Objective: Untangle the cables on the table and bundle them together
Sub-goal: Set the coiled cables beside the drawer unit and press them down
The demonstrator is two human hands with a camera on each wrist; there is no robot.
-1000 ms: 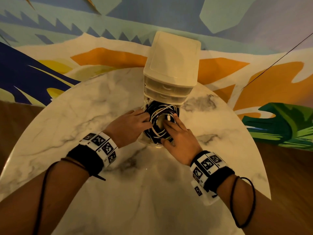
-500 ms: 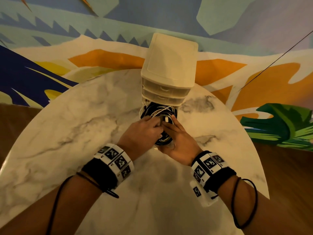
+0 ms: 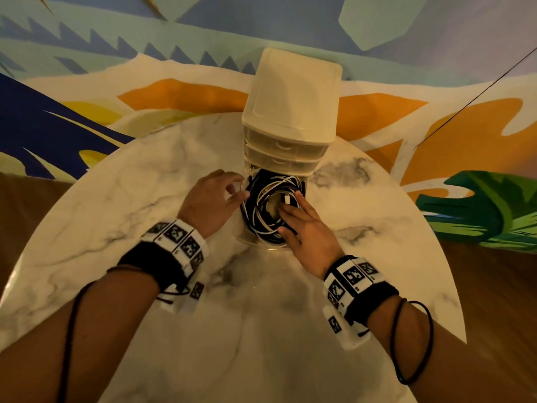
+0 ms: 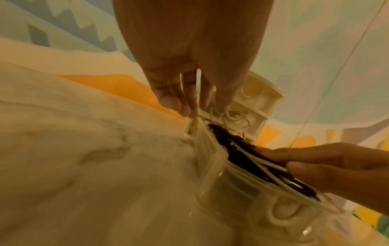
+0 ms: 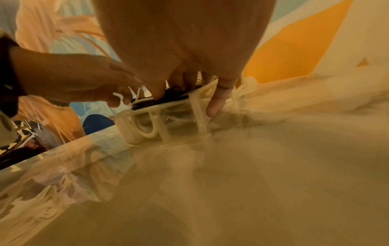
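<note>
Pressing the coiled cables (image 3: 271, 209) into the open drawer (image 3: 261, 242), the right hand (image 3: 308, 228) lay flat, the left hand (image 3: 213, 203) apparently loose; bundling looked nearly finished.

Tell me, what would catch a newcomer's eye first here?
Probably the coil of black and white cables packed into the pulled-out bottom drawer of a small cream drawer unit at the far middle of the marble table. The right hand lies flat on the coil, while the left hand hovers at the drawer's left edge.
</note>
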